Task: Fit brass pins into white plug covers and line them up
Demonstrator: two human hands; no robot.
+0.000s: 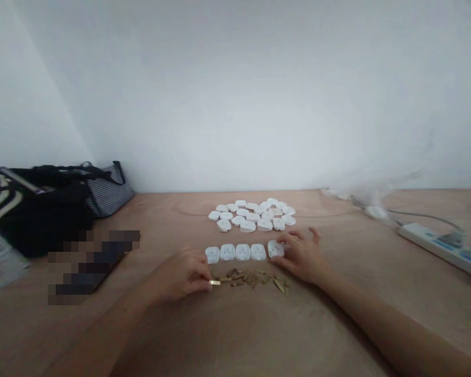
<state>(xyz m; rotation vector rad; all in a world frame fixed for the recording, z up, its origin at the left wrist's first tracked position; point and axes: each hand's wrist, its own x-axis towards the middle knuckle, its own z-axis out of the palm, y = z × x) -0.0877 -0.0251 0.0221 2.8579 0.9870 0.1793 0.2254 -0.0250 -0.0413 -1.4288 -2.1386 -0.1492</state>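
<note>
Pinching a brass contact [214, 283], its long axis toward the loose brass pieces [247, 278], the left grip [179, 275] is closed; the right grip [301, 255] covers a white socket shell [276, 248], hold unclear.

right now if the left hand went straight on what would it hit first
Probably the loose brass pins ahead of the left hand, though depth is unclear; a white plug housing sits close by.

Head view faces forward, down at left hand [179, 275], right hand [303, 256].
</note>
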